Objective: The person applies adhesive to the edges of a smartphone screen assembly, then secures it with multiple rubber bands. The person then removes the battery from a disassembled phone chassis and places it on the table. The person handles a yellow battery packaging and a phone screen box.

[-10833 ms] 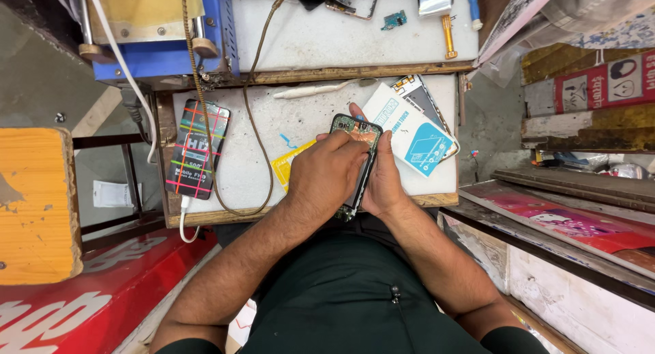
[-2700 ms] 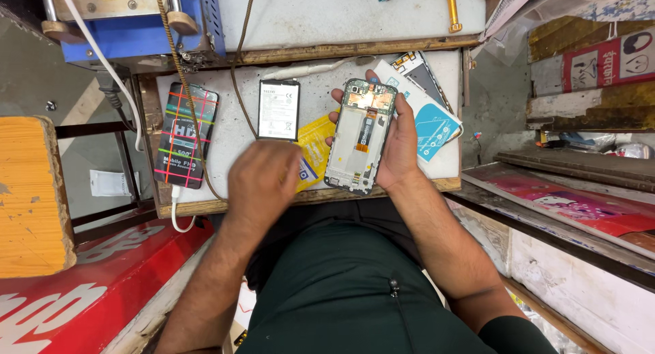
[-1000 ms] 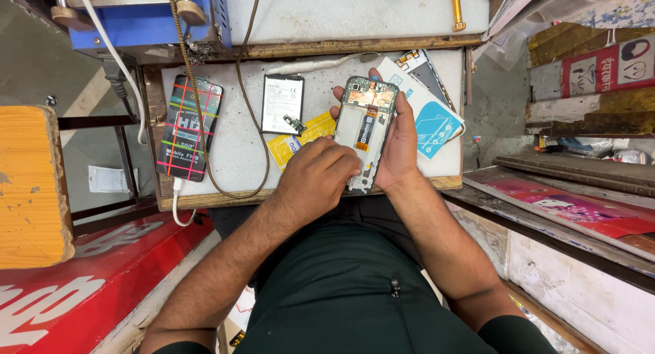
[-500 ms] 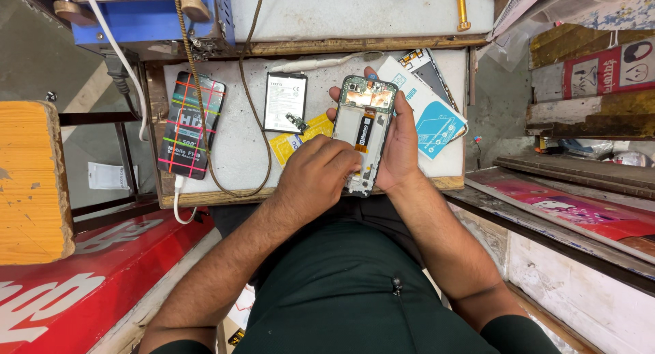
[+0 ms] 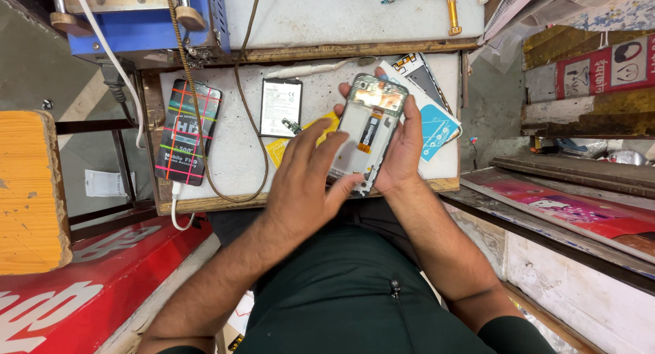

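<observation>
Right then, the right hand (image 5: 402, 139) gripped an open phone (image 5: 368, 132) above the table (image 5: 239, 142), right of the battery (image 5: 281, 107). The left hand (image 5: 307, 180) lay spread on its lower edge. Probably stripping it; next needs a careful pinch.

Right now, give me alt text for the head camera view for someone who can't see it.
A person's right hand holds an opened phone, internals exposed, over a white work board; the left hand touches its lower edge. A removed battery and a cabled phone lie to the left.
</observation>
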The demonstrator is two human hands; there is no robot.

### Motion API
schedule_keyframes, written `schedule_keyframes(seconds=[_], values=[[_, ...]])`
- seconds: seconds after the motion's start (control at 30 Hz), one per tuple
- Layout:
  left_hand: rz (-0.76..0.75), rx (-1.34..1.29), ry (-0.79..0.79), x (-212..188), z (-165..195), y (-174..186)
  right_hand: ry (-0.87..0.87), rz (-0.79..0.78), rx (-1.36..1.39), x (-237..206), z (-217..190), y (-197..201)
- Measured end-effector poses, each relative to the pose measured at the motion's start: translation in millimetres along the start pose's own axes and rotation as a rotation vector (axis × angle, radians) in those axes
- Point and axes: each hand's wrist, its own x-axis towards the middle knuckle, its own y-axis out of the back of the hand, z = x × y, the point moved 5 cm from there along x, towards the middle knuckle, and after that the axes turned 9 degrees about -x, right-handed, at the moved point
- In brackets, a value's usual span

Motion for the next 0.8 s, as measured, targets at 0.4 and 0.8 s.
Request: schedule_keyframes(seconds=[0.4, 0.8], values=[[0.094, -0.046, 0.160, -19, -10, -34, 0.164, 0.111, -0.042, 2, -3, -5], [0.147, -0.018, 0.137, -13, -1, -30, 0.153, 0.174, -0.060, 4, 1, 4]])
